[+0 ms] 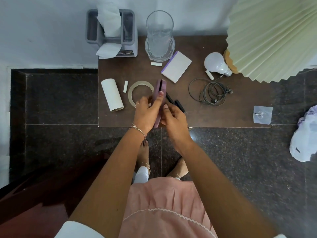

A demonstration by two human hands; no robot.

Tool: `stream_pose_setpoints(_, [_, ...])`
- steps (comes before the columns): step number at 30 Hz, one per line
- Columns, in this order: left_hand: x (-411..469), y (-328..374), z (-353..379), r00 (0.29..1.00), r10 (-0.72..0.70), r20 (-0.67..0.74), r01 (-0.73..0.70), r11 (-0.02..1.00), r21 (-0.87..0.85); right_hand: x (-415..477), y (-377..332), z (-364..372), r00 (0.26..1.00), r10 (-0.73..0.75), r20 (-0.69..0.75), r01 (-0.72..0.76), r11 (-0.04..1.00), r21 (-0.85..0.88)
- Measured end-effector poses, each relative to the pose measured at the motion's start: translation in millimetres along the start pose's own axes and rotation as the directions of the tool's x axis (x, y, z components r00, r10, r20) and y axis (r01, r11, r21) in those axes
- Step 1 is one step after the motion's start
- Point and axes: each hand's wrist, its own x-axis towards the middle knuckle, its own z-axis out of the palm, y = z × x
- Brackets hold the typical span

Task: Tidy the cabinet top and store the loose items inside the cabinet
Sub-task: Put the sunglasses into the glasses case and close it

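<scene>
On the brown cabinet top (214,115) lie a white roll (112,95), a tape ring (135,89), three white chalk pieces, one of them (125,86) beside the ring, a notepad (176,66), a light bulb (216,64), a tangle of black earphones (211,94), black markers (177,104) and a clear adhesive hook (262,114). My left hand (147,112) and my right hand (175,121) both hold a purple phone-like case (161,88) on its edge above the front of the top.
A grey tissue holder (111,33) and a tall glass vase (159,35) stand at the back. A pleated lampshade (274,35) overhangs the right end. A white plastic bag (305,136) lies on the dark floor at right. My feet stand just before the cabinet.
</scene>
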Motion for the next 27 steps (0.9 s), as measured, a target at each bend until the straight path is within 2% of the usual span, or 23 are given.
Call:
stream_pose_setpoints(3, [3.3,-1.3,-0.5,0.999,0.001,0.053,0.004,0.995,-0.098,-3.9,-11.0,-7.2,1.000,-0.010,-0.020,0.012,0.995,0.104])
stream_pose_setpoints(9, [-1.1,-2.5,10.1,0.984,0.011,0.179,0.023,0.982,-0.185,-4.3,-3.2,-28.1,0.995,-0.063,-0.080,0.066,0.997,0.035])
stream_pose_setpoints(14, [-5.2,1.0,30.9,0.985,-0.034,0.171,0.072,0.973,-0.220,-6.1,2.7,-45.0,0.992,-0.043,-0.115,0.056,0.993,0.108])
stream_pose_setpoints(17, [-7.2,4.1,46.1,0.984,-0.036,0.175,0.075,0.973,-0.220,-8.8,8.6,-55.3,0.992,-0.003,-0.127,0.030,0.977,0.211])
stream_pose_setpoints(21, [-11.4,12.1,67.0,0.985,-0.009,0.173,0.044,0.980,-0.196,-11.7,11.8,-68.3,0.985,0.052,-0.167,0.010,0.935,0.355])
stream_pose_setpoints(23, [-13.6,16.6,78.0,0.975,-0.022,0.221,0.057,0.986,-0.155,-11.2,15.1,-76.4,0.972,0.110,-0.209,-0.012,0.907,0.421])
stream_pose_setpoints(27, [-23.4,21.2,100.1,0.912,-0.162,0.376,0.174,0.985,0.004,-8.8,17.7,-100.7,0.918,0.259,-0.300,-0.018,0.783,0.622])
